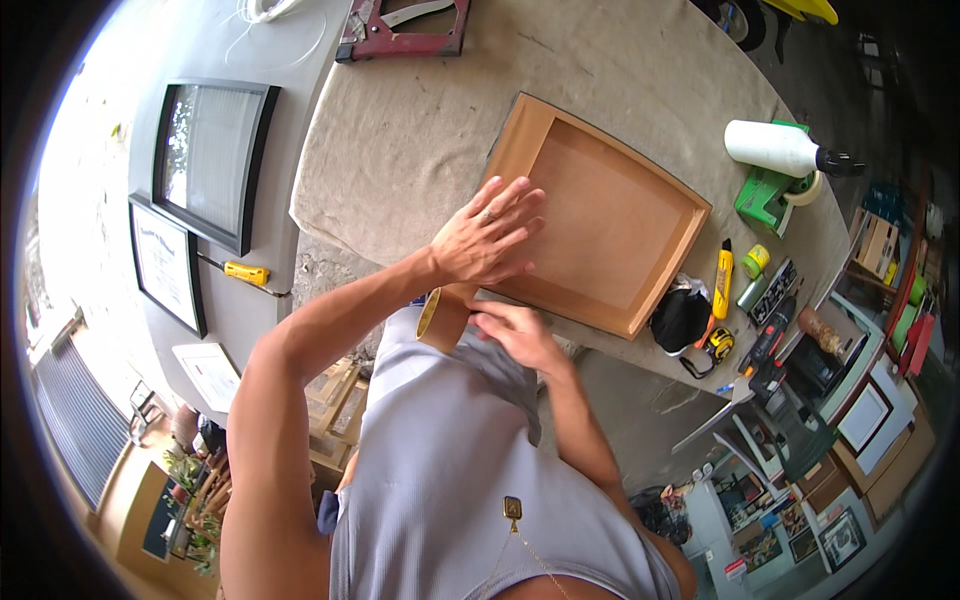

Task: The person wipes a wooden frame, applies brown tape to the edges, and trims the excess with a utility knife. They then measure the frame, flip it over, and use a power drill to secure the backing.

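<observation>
Far left, two dark-framed pictures (205, 160) are seen against a grey surface, and a yellow-handled tool (247, 272) lies just below them. At top, a red metal clamp-like tool (400, 35) rests on the cloth-covered table (400, 150). The left hand (488, 235) is laid flat, fingers spread and extended, on the near-left corner of the wooden frame (600, 215), which lies back-up on the table, its brown backing board recessed inside the rim. A ring is seen on one finger. Just under that hand, at the table's near edge, a roll of brown tape (440, 318) is held; it is touched by the right hand (515, 330), whose fingers are curled in at the frame's near edge, though what exactly is pinched cannot be told. Right of the frame, a black pouch-like object (680, 318) lies beside a yellow utility knife (723, 280) and a yellow tape measure (718, 345). Further right, a white spray bottle (780, 148) lies on its side across a green block (765, 195), near a roll of pale tape (808, 188). Lower right, stacked frames are seen on the floor.
</observation>
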A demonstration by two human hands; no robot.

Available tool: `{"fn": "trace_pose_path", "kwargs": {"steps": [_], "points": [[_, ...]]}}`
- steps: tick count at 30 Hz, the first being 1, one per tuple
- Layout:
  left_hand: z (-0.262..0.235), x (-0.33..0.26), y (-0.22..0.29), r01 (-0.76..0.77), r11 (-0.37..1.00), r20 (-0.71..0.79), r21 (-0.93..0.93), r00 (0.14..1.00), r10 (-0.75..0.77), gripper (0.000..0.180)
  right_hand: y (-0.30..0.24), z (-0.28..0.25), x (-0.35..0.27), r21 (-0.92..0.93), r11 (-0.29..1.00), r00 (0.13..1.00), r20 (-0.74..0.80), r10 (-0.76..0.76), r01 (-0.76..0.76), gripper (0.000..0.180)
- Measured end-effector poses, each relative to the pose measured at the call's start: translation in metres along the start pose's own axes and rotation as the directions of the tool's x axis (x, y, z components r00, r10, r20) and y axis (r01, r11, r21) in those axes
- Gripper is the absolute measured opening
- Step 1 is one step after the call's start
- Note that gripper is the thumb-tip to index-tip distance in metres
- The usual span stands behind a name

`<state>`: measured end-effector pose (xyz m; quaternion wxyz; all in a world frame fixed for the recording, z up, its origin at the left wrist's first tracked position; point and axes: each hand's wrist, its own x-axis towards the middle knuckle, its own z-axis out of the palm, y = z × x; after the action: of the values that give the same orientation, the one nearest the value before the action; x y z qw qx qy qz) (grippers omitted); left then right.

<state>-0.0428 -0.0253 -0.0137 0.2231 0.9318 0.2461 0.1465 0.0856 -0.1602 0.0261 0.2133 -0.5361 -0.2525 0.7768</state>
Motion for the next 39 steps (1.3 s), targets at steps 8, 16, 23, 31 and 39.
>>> {"fn": "trace_pose_path", "kwargs": {"steps": [8,16,23,31,39], "points": [[-0.002,0.003,0.004,0.393,0.919,-0.285,-0.014,0.880,-0.381,0.060,-0.154,-0.111,0.085,-0.895,0.227,0.426,-0.046,-0.904,0.384,0.015],[-0.003,0.007,-0.006,0.433,0.865,-0.379,-0.255,0.778,-0.501,0.046,-0.209,-0.124,0.143,-0.900,0.194,0.722,0.168,-0.671,0.390,0.012],[-0.015,0.061,-0.056,0.396,0.769,-0.386,-0.502,0.693,-0.609,0.038,-0.235,-0.115,0.151,-0.940,0.184,0.871,0.177,-0.459,0.287,0.013],[-0.040,0.107,-0.088,0.609,0.692,-0.104,-0.387,0.717,-0.689,0.049,-0.234,-0.114,0.141,-0.897,0.121,0.822,0.326,-0.467,0.425,0.019],[-0.060,0.123,-0.082,0.696,0.660,0.025,-0.283,0.693,-0.720,0.052,-0.227,-0.125,0.142,-0.845,0.139,0.775,0.392,-0.495,0.517,0.027]]}}
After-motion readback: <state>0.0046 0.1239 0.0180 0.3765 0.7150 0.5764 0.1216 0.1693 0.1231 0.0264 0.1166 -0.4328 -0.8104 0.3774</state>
